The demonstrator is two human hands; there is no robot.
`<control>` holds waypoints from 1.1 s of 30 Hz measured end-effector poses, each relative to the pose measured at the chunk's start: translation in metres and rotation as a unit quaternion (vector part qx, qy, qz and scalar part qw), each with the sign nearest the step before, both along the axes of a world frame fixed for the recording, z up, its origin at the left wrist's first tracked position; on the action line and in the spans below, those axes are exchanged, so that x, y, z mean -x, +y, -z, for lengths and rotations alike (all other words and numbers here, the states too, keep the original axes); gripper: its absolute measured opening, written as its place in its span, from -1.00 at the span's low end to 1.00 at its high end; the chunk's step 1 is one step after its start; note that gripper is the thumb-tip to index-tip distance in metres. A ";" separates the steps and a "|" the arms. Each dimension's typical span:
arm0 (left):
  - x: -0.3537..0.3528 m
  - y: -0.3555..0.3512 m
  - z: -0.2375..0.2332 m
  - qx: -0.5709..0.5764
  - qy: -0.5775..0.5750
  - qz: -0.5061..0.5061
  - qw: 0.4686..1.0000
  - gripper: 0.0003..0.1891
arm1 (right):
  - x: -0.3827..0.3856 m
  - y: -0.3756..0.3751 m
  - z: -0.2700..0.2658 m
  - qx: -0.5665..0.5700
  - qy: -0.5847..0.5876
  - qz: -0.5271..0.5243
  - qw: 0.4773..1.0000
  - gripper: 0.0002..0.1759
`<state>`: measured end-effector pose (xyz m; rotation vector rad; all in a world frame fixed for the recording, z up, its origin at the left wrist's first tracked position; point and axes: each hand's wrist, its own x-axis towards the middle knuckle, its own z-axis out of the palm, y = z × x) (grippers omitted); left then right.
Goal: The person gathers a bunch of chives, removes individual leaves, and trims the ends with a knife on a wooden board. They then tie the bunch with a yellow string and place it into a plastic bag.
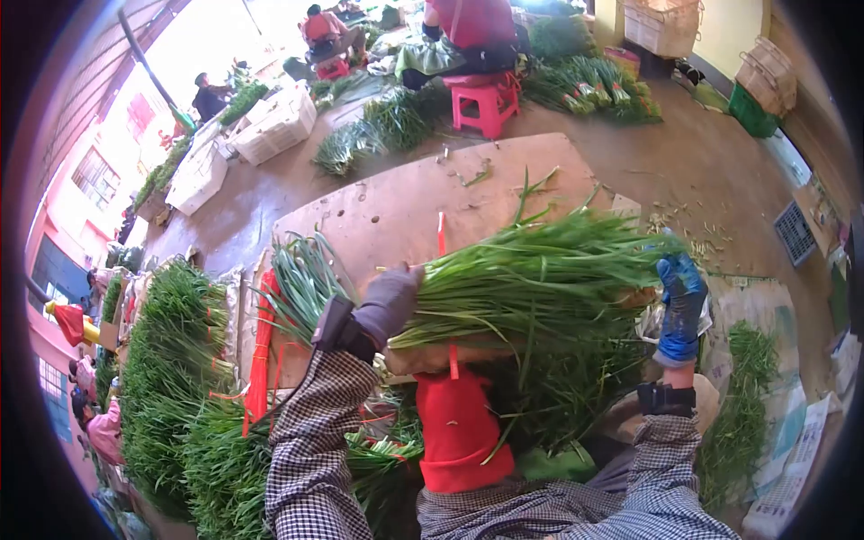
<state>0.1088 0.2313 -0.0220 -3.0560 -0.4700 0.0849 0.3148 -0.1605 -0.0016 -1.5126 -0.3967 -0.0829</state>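
Observation:
A large bunch of green chives [531,279] lies across the wooden board [378,207] in front of me, its cut ends to the left and leaf tips to the right. My left hand [389,304], in a grey-purple glove, is closed on the stem end. At the leaf tips, my right hand [681,306] in a blue glove has its fingers curled in against the leaves, slightly blurred. A red tie strip [442,234] passes under the bunch and sticks out on both sides. Left of my left hand, a smaller bunch of darker chives [310,274] rests on the board.
Red strips [260,351] hang at the board's left edge. Stacked chive bunches [171,360] fill the left side; loose chives [742,396] lie at right. Ahead are a pink stool [481,103] with a seated person [472,31], more chives on the floor, and white crates [274,121].

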 end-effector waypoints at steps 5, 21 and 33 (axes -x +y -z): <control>-0.004 0.010 -0.001 0.031 0.018 -0.001 0.999 -0.55 | 0.028 -0.011 0.007 0.037 0.032 -0.007 0.999 -0.70; 0.066 0.029 -0.045 0.567 -0.198 -0.111 0.792 -0.24 | 0.132 0.095 0.055 0.115 0.037 -0.313 0.942 -0.79; 0.095 0.001 0.046 0.624 -0.498 -0.238 0.553 -0.20 | 0.120 0.097 0.065 0.128 0.077 -0.290 0.945 -0.83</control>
